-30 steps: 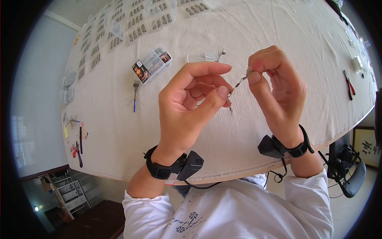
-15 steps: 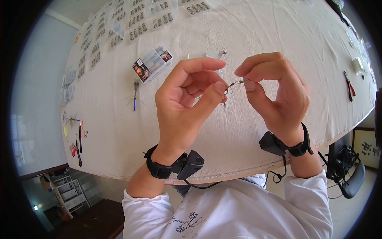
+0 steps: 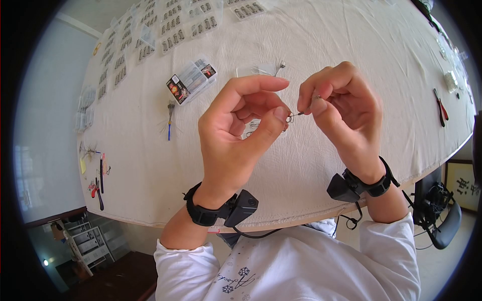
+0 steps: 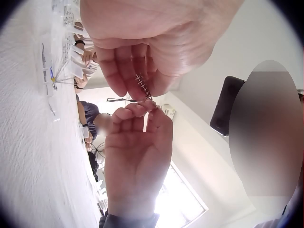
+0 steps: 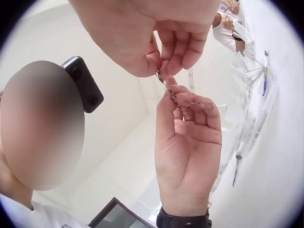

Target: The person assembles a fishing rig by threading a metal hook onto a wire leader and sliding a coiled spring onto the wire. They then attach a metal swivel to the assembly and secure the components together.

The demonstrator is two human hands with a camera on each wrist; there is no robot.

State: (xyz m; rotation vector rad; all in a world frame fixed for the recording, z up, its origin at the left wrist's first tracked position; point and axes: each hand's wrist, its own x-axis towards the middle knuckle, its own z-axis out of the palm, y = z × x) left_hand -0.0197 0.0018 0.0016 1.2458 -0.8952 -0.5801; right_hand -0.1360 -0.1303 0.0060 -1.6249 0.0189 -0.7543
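Observation:
In the head view my left hand (image 3: 236, 120) pinches a thin metal wire piece by its small ring (image 3: 289, 119), between thumb and fingertips. A strand (image 5: 181, 105) with short crossing bars, like a fishbone, hangs from it inside the left palm in the right wrist view. My right hand (image 3: 349, 110) faces it, with thumb and index fingertips pinching the far end of a dark link (image 3: 301, 114) joined to the ring. Both hands are close together above the cloth, fingertips nearly meeting. The right fingertips hide the link's far end.
On the cloth-covered table (image 3: 150, 175) lie a clear plastic box (image 3: 191, 83) and a blue-stemmed wire bundle (image 3: 170, 118). Another wire bundle (image 3: 280, 67) is behind the hands. Pliers (image 3: 441, 108) lie right, other pliers (image 3: 98, 193) left. Trays of metal pieces (image 3: 173, 40) fill the back.
The right fingertips first shifted left and slightly down, and now pinch nearer the ring. The wire between the hands shows shorter. The left hand keeps its pinch with only slight movement.

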